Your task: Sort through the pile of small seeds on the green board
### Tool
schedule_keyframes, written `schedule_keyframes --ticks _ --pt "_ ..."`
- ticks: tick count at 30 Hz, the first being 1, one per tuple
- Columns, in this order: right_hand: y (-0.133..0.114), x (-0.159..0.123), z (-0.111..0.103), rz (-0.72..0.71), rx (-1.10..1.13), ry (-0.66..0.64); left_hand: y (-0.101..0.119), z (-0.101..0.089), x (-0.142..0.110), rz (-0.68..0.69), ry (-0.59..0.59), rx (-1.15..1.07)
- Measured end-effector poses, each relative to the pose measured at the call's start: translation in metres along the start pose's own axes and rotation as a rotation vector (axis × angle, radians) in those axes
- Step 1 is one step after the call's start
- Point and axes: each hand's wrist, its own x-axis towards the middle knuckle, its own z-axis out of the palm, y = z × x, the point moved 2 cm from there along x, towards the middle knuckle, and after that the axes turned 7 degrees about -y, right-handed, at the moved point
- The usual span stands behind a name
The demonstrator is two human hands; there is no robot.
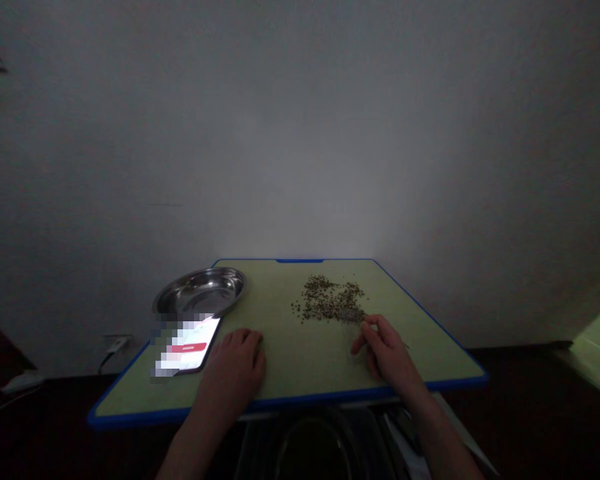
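A pile of small brown-green grains [330, 300] lies spread on a pale green table with a blue rim [290, 400]. My right hand [386, 350] rests at the near edge of the pile, fingers curled and pinched together over something too small to make out. My left hand [233, 367] lies on the table with its fingers curled under, beside a lit phone [190, 347]. A shallow steel bowl [200, 291] stands at the table's far left.
A plain grey wall rises right behind the table. A socket and cable [115, 347] sit low on the left. A dark round vessel [315, 447] shows under the near edge. A green surface [597, 347] lies at the right.
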Motion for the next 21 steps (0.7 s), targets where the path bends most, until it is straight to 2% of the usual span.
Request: schedule_keyframes --ticks 5,11,21 --pt "-0.001 0.002 -0.004 -0.033 0.124 0.119 0.003 0.001 0.007 -0.033 0.022 0.073" --pt "0.003 0.004 -0.004 -0.078 0.184 0.112 -0.003 0.007 0.006 -0.033 0.028 -0.011" --pt "-0.004 -0.001 -0.006 -0.030 0.118 0.103 -0.004 0.011 0.006 -0.024 0.077 -0.031"
